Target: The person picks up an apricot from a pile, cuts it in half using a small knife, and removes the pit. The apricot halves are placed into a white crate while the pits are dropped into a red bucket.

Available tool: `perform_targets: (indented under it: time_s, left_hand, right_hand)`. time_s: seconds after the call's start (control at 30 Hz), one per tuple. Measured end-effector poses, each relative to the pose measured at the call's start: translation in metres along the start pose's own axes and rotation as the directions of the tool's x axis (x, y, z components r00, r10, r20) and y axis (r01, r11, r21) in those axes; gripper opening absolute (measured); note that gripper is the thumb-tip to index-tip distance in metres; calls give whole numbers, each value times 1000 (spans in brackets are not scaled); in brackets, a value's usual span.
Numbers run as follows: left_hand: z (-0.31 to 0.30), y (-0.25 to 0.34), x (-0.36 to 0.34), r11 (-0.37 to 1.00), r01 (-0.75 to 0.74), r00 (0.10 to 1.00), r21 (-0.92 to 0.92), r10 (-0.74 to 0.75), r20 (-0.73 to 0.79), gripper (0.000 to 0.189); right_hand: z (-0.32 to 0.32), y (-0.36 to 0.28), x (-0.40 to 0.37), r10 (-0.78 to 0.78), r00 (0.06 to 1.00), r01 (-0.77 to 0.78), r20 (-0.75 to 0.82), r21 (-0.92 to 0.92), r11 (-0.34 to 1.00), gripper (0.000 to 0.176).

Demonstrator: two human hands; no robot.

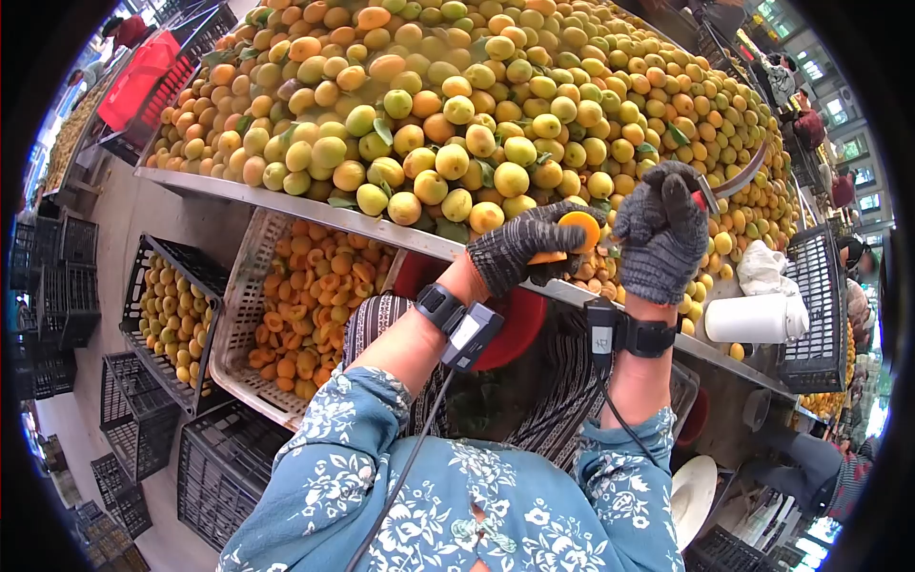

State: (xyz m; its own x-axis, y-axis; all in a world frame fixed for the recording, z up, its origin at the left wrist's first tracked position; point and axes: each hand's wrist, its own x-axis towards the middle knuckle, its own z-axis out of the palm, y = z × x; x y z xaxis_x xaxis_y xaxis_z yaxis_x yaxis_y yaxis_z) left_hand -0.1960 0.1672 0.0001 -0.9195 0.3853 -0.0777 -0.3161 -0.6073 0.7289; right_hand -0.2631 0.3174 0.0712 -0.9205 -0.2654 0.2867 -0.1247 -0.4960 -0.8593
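Observation:
My left hand, in a dark knitted glove, grips an orange apricot whose cut face shows. My right hand, also gloved, is closed around the red handle of a small curved knife, its blade pointing up and right. The two hands are close together, just above the metal edge of the table. Behind them a huge heap of yellow and orange apricots with a few leaves covers the table.
A white crate of orange apricot halves and a black crate of yellowish fruit sit below the table on the left. Empty black crates stand on the floor. A white roll and another black crate are at right. Other people stand in the far corners.

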Motion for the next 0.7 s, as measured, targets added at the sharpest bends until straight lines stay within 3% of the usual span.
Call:
perform_targets:
  time_s: [0.1, 0.23, 0.37, 0.47, 0.6, 0.7]
  left_hand:
    - [7, -2, 0, 985, -85, 996, 147, 87, -6, 53]
    - [4, -8, 7, 968, -142, 989, 207, 146, -3, 52]
    - [1, -5, 1, 981, 0, 1000, 196, 3, -15, 49]
    - [-4, -8, 1, 979, 21, 1000, 204, -18, -16, 46]
    - [-2, -6, -2, 972, 33, 999, 231, -24, -42, 42]
    - [-9, -18, 7, 954, -43, 998, 296, 51, -19, 36]
  right_hand:
    - [-1, 14, 6, -47, 999, 47, 15, 52, 998, 18]
    - [4, 21, 2, -62, 996, 60, 58, 40, 997, 19]
    - [11, 18, -1, -58, 998, 58, 26, -1, 998, 19]
    - [11, 19, -2, -44, 998, 47, 46, -64, 997, 19]
    - [22, 21, -7, -74, 997, 75, 14, -159, 984, 17]
    - [24, 25, -9, -61, 997, 68, 35, -236, 969, 15]
